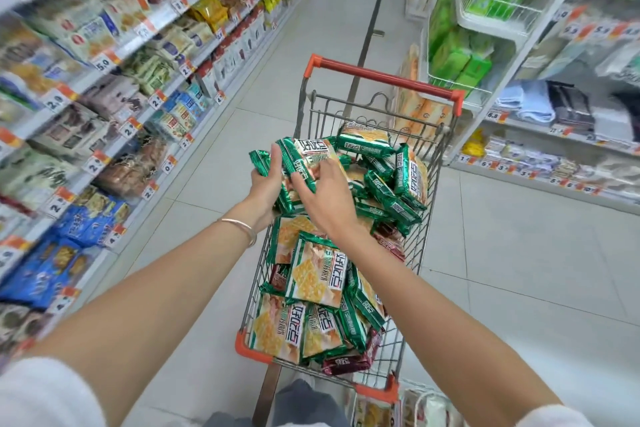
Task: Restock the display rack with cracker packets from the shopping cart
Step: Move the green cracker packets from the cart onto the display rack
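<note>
A wire shopping cart with an orange handle stands in the aisle, heaped with green cracker packets. Above its far half, my left hand grips a stack of green packets from the left side. My right hand lies on the same stack from the right, fingers curled over its front. A few dark red packets show low in the cart. The display rack runs along the left, its shelves full of snack packs and blurred.
Price tags line the left shelf edges. On the right stands another shelving unit with green tissue packs, folded towels and small goods. Pale floor tiles stretch ahead between the two. More packets lie under the cart at bottom right.
</note>
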`<state>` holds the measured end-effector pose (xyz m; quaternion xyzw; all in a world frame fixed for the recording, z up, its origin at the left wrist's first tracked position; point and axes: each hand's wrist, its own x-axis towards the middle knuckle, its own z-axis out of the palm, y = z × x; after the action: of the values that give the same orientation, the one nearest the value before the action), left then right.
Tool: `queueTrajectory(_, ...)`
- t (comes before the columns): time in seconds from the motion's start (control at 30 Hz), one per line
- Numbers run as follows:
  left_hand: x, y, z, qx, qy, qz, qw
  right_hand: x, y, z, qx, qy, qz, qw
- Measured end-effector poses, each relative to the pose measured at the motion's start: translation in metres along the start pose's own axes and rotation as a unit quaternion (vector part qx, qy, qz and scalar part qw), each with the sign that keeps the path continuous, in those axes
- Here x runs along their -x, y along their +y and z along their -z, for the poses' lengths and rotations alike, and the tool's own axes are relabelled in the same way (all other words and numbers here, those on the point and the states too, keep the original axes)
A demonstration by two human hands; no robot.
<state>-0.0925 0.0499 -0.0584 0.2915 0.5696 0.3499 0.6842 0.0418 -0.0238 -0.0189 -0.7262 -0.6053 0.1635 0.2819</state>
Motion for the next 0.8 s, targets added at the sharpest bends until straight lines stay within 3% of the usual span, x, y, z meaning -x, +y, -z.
queueTrajectory(0.17, -0.008, -0.003, -0.003, -0.067, -0.023, 0.003, 0.997, 0.014, 0.011, 0.026, -0.050, -0.008, 0.058, 0.997)
queueTrajectory(0.23, -0.003, 0.000, -0.002, -0.092, -0.028, 0.001, 0.995, 0.013, 0.014, 0.048, -0.137, -0.033, -0.001, 0.990)
queueTrajectory(0.33, 0.012, 0.009, -0.009, -0.109, -0.079, 0.015, 0.991, 0.006, 0.029, 0.075, -0.204, -0.015, -0.157, 0.966)
queueTrajectory(0.4, 0.054, 0.026, -0.022, -0.103, -0.151, 0.046, 0.982, 0.009, 0.040, 0.087, -0.294, -0.107, -0.273, 0.910)
queueTrajectory(0.47, 0.075, 0.036, -0.028, -0.125, -0.222, 0.063, 0.965, 0.022, 0.046, 0.096, -0.410, -0.202, -0.341, 0.822)
queueTrajectory(0.5, 0.079, 0.039, -0.029, -0.149, -0.241, 0.066, 0.957, 0.030, 0.048, 0.097, -0.455, -0.211, -0.361, 0.786)
queueTrajectory(0.57, 0.087, 0.040, -0.036, -0.202, -0.265, 0.077, 0.940, 0.049, 0.045, 0.097, -0.493, -0.201, -0.372, 0.760)
queueTrajectory(0.73, 0.099, 0.033, -0.043, -0.255, -0.300, 0.049, 0.918, 0.107, 0.025, 0.086, -0.517, -0.076, -0.367, 0.770)
queueTrajectory(0.8, 0.113, 0.022, -0.043, -0.277, -0.356, 0.038, 0.892, 0.140, 0.013, 0.083, -0.518, -0.025, -0.376, 0.768)
